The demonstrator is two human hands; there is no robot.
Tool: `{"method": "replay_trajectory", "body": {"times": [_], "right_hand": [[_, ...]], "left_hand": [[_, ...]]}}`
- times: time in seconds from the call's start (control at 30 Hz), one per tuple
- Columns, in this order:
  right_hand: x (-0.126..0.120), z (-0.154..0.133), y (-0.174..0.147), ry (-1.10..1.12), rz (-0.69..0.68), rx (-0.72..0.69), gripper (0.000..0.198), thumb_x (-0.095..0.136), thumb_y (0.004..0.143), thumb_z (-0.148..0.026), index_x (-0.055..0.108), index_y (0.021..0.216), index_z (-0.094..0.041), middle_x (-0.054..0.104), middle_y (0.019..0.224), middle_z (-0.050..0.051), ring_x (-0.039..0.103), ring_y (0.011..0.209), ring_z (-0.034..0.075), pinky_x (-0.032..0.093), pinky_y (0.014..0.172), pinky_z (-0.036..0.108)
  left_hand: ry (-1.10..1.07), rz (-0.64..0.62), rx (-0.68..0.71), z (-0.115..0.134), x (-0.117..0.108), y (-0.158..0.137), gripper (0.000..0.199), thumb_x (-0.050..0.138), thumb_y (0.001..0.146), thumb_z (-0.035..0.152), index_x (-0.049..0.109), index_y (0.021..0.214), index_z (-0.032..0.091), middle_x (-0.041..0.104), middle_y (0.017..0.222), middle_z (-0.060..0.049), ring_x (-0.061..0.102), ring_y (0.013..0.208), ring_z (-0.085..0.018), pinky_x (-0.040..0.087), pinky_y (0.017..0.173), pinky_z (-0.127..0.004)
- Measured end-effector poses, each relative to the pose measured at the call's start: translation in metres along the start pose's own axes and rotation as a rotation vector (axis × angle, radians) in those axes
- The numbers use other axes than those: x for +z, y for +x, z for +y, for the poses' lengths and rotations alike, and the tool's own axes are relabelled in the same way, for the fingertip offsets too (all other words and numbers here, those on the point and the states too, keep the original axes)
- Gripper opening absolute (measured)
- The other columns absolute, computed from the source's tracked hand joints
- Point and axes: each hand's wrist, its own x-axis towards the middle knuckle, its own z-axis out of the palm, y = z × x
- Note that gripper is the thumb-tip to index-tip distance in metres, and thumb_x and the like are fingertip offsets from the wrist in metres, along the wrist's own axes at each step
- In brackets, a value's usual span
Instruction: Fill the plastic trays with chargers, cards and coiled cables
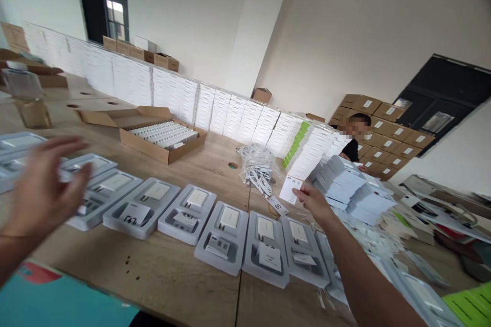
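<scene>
My right hand pinches a small white printed card between thumb and fingers, above the far edge of the tray row. Just below it lies another white leaflet. Over the trays at the left, my left hand is blurred, with thumb and fingers apart and nothing visible between them. Grey plastic trays form a row across the table. Several hold a white charger in one compartment and a folded leaflet in the other.
An open carton of white chargers stands behind the trays. Bundled white cables lie near stacked white boxes. Paper stacks fill the right side, with a person behind. A plastic bottle stands far left.
</scene>
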Motion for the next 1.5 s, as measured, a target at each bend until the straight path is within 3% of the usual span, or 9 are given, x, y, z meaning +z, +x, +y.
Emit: {"method": "replay_trajectory", "body": {"times": [0.03, 0.2, 0.33, 0.53, 0.7, 0.83, 1.03, 1.13, 1.5], "right_hand": [[0.002, -0.007, -0.012, 0.119, -0.018, -0.006, 0.037, 0.062, 0.076, -0.053, 0.065, 0.082, -0.016, 0.064, 0.069, 0.001, 0.053, 0.058, 0.013, 0.039, 0.052, 0.024], [0.019, -0.03, -0.069, 0.673, -0.096, -0.074, 0.027, 0.069, 0.078, -0.044, 0.062, 0.087, -0.02, 0.063, 0.077, 0.0, 0.052, 0.062, 0.012, 0.04, 0.054, 0.023], [0.028, -0.027, -0.093, 0.809, -0.136, -0.042, 0.024, 0.071, 0.079, -0.041, 0.063, 0.088, -0.021, 0.065, 0.078, 0.0, 0.056, 0.064, 0.013, 0.044, 0.059, 0.024], [0.019, -0.023, -0.097, 0.909, -0.301, -0.092, 0.034, 0.062, 0.086, -0.041, 0.059, 0.115, -0.023, 0.068, 0.086, 0.002, 0.061, 0.07, 0.014, 0.048, 0.061, 0.024], [0.014, -0.019, -0.099, 0.674, -0.165, -0.243, 0.021, 0.054, 0.09, -0.033, 0.071, 0.098, -0.023, 0.069, 0.092, 0.003, 0.063, 0.08, 0.015, 0.05, 0.071, 0.026], [0.014, -0.017, -0.099, 0.465, -0.101, -0.409, 0.026, 0.049, 0.091, -0.027, 0.072, 0.102, -0.025, 0.07, 0.091, 0.003, 0.061, 0.08, 0.016, 0.048, 0.072, 0.027], [0.016, -0.022, -0.095, 0.631, -0.178, -0.132, 0.033, 0.046, 0.093, -0.042, 0.068, 0.1, -0.019, 0.058, 0.064, -0.001, 0.053, 0.059, 0.012, 0.04, 0.053, 0.023], [0.015, -0.023, -0.095, 0.584, -0.226, -0.135, 0.032, 0.055, 0.088, -0.047, 0.066, 0.079, -0.017, 0.057, 0.065, -0.002, 0.052, 0.062, 0.011, 0.041, 0.056, 0.022], [0.016, -0.023, -0.099, 0.514, -0.182, -0.209, 0.027, 0.059, 0.085, -0.043, 0.066, 0.077, -0.018, 0.061, 0.067, -0.001, 0.053, 0.061, 0.011, 0.044, 0.056, 0.022]], "left_hand": [[-0.114, -0.011, 0.069, 0.041, 0.012, -0.004, 0.043, 0.046, 0.086, 0.046, 0.044, 0.127, 0.034, 0.046, 0.137, 0.006, 0.044, 0.125, -0.027, 0.041, 0.1, -0.044], [-0.705, -0.757, -0.021, 0.225, 0.098, -0.029, 0.04, 0.054, 0.084, 0.05, 0.06, 0.118, 0.029, 0.068, 0.109, -0.007, 0.064, 0.094, -0.025, 0.051, 0.073, -0.033], [-0.894, -0.988, -0.059, 0.282, 0.161, -0.053, 0.032, 0.061, 0.079, 0.05, 0.07, 0.092, 0.022, 0.071, 0.085, -0.006, 0.065, 0.076, -0.022, 0.049, 0.06, -0.029], [-1.161, -1.219, -0.351, 0.285, 0.185, -0.067, 0.03, 0.065, 0.077, 0.042, 0.07, 0.089, 0.015, 0.067, 0.068, -0.004, 0.059, 0.056, -0.014, 0.048, 0.049, -0.024], [-1.311, -1.276, -0.633, 0.282, 0.184, -0.07, 0.027, 0.067, 0.074, 0.037, 0.069, 0.087, 0.014, 0.071, 0.071, -0.007, 0.066, 0.06, -0.018, 0.052, 0.051, -0.026], [-1.244, -1.244, -0.518, 0.28, 0.184, -0.071, 0.032, 0.073, 0.072, 0.042, 0.069, 0.084, 0.013, 0.07, 0.074, -0.006, 0.065, 0.062, -0.016, 0.054, 0.054, -0.025], [-1.129, -1.162, -0.441, 0.281, 0.18, -0.07, 0.034, 0.083, 0.061, 0.034, 0.069, 0.084, 0.013, 0.072, 0.077, -0.006, 0.066, 0.069, -0.016, 0.054, 0.061, -0.026], [-1.106, -1.19, -0.391, 0.28, 0.179, -0.07, 0.031, 0.082, 0.063, 0.032, 0.069, 0.084, 0.014, 0.072, 0.077, -0.005, 0.066, 0.068, -0.015, 0.053, 0.063, -0.025], [-1.016, -1.149, -0.297, 0.278, 0.182, -0.075, 0.027, 0.074, 0.072, 0.043, 0.068, 0.076, 0.016, 0.068, 0.067, -0.003, 0.062, 0.057, -0.014, 0.053, 0.055, -0.025]]}}
